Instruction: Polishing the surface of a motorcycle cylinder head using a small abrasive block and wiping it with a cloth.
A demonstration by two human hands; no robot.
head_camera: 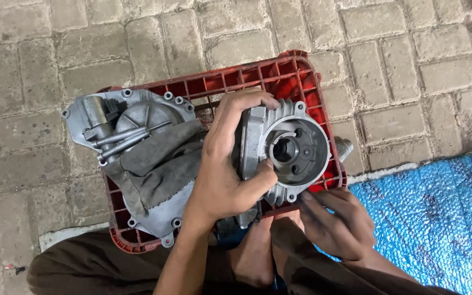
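The red crate (296,71) lay upside down on the paving (39,49), a blue sheet (438,218) at its right. On it rested a flat grey cover (148,117) with bolts (121,142) and a rag (162,164) draped across. Beside that stood the round housing (293,147), bore facing up. The left hand (228,175) clamped it, fingers curled over the top rim and thumb pressed into the lower edge, so the grip closed on the housing's left flank while the bore sat just right of it. The right hand (337,221) lay at the housing's lower edge, fingers loosely spread; whether they touched a bolt hole was hard to tell. To do this well, the left hand should pin the housing flat against the crate, keeping it from rocking.
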